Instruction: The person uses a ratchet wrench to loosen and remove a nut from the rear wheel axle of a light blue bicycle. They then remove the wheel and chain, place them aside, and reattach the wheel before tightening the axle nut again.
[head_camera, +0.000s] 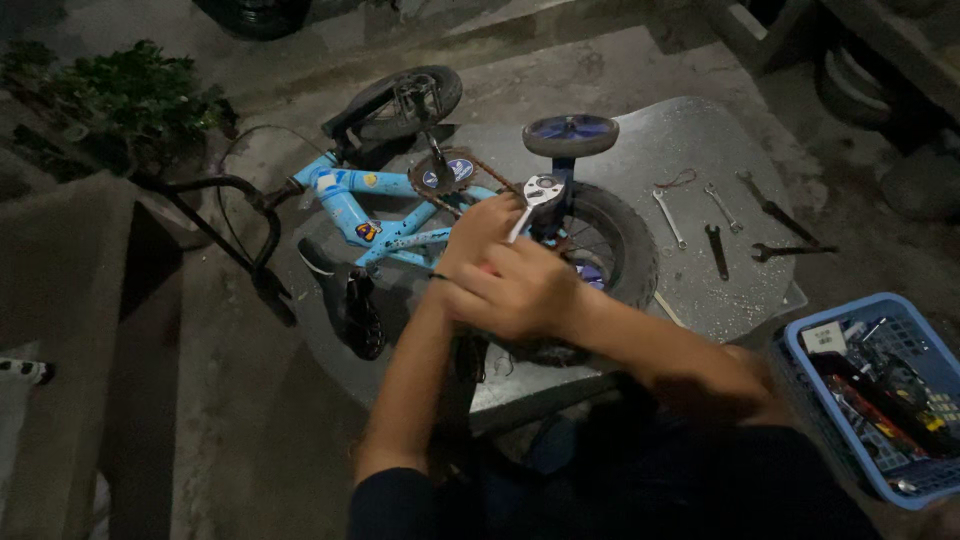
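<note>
Gripping 1 wrench (535, 195) together, the left hand (478, 232) and right hand (515, 290) aim its shaft up-right to the rear wheel (620, 250) hub, just beyond.

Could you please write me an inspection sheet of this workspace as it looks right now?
Surface: grey board on rough concrete ground.
Job's things: small blue bicycle lying on its side; adjustable wrench at the rear wheel.
Clutter: several spanners laid on the board; blue basket of tools on the right.
Hands: left hand and right hand close together on the wrench handle.
Cables: nothing seen.
Surroundings: green plant at upper left; dim light.
</note>
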